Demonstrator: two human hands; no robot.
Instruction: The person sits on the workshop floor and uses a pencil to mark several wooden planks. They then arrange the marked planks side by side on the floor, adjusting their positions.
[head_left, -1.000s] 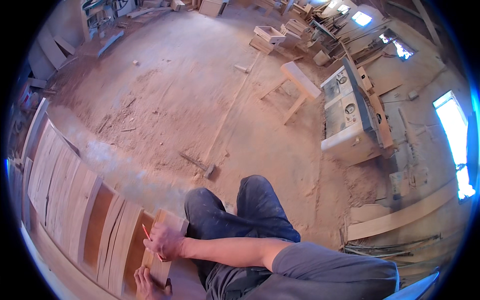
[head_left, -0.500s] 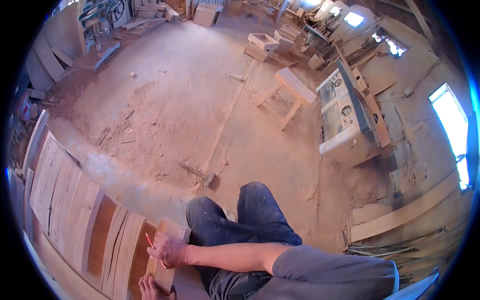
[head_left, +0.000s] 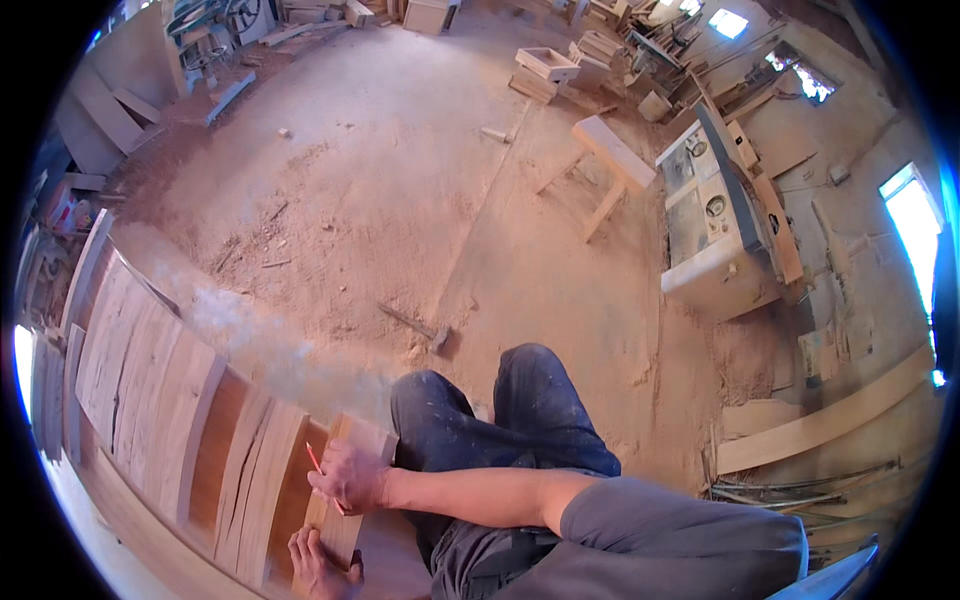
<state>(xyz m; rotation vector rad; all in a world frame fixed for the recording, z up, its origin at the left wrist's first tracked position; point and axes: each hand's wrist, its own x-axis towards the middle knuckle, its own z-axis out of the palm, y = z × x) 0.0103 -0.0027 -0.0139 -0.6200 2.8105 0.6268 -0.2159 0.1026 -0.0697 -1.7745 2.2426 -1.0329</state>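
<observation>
At the lower left, my right hand [head_left: 350,480] is closed around a thin red pencil [head_left: 315,458] and rests over a short wooden board [head_left: 338,528]. The pencil slants up to the left; its lower end is partly hidden by the fingers. Nearer the lower edge, my left hand [head_left: 318,566] grips the same board, with fingers at its left side and thumb at its right. This board lies beside my bent knees, at the end of a row of pale planks [head_left: 150,400] with dark cracks. Reddish-brown strips [head_left: 213,455] show between some planks.
On the dusty floor ahead lies a hammer [head_left: 418,328]. A wooden trestle [head_left: 615,155] stands farther off, left of a large machine with round dials [head_left: 715,215]. Open wooden boxes [head_left: 545,65] stand at the back. Long boards [head_left: 830,415] and thin rods [head_left: 810,495] lie at right.
The whole view has shifted, so the scene sits farther right in the picture. Both hands stay at the same board, the pencil still in the right one.
</observation>
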